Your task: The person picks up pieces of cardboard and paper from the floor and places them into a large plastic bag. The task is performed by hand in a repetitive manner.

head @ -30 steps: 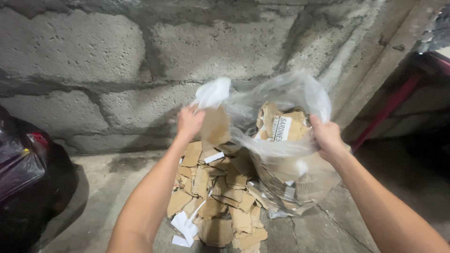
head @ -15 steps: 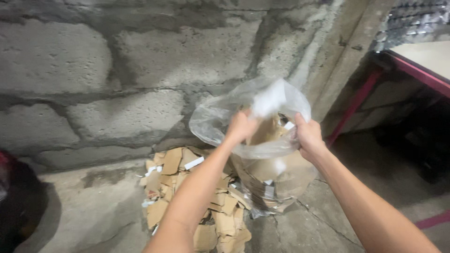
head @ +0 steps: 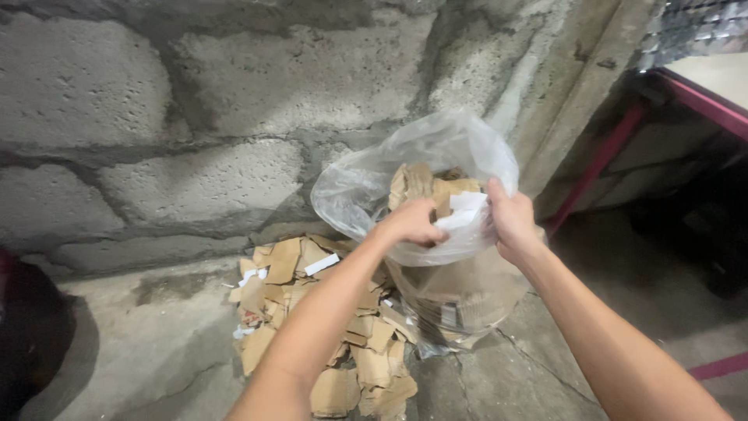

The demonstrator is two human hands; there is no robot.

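Note:
A clear plastic bag [head: 374, 187] stuffed with torn cardboard stands against a concrete block wall. My left hand [head: 411, 222] reaches into the bag's mouth and pinches a white paper scrap [head: 461, 212] along with cardboard pieces [head: 421, 181]. My right hand [head: 512, 221] grips the bag's rim on the right side and touches the same white scrap. Below the bag, a pile of torn cardboard pieces [head: 312, 312] lies spread on the floor.
The rough block wall [head: 195, 140] runs behind the bag. A table with a pink metal frame [head: 686, 97] stands at the right, with dark space beneath. A dark object [head: 23, 335] sits at the far left on the cracked concrete floor [head: 156, 343].
My hands have come together at the bag's mouth; the left hand moved right into the opening. The view shifted, and the bag now sits more to the right.

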